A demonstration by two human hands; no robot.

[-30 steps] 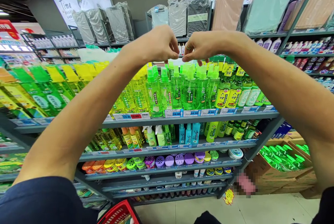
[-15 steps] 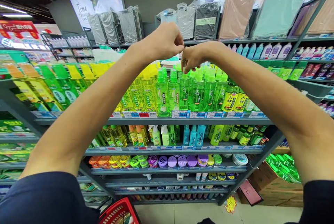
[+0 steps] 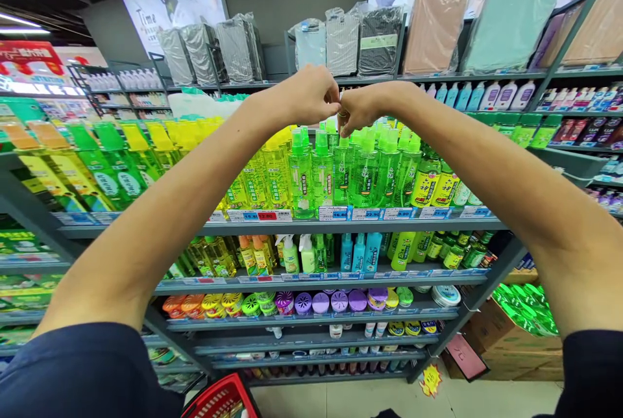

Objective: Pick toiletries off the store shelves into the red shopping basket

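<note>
Both my arms reach out at chest height in front of a store shelf. My left hand [image 3: 305, 95] is curled, and its fingertips pinch against my right hand where the two meet. My right hand [image 3: 364, 106] is a loose fist with a ring [image 3: 343, 113] on one finger, right at that meeting point. I cannot tell whether the left fingers grip the ring. Just below the hands stands a row of green spray bottles [image 3: 341, 171] on a grey shelf [image 3: 370, 226]. Neither hand touches the bottles.
Yellow and green refill pouches [image 3: 97, 165] fill the shelf's left side. Lower shelves carry small bottles and round air fresheners [image 3: 316, 302]. A red basket [image 3: 221, 398] sits at my feet. Open cartons of green bottles [image 3: 525, 317] stand on the floor at the right.
My hands have come together and now touch. The right hand rose from the bottle tops, and the left dropped slightly towards it.
</note>
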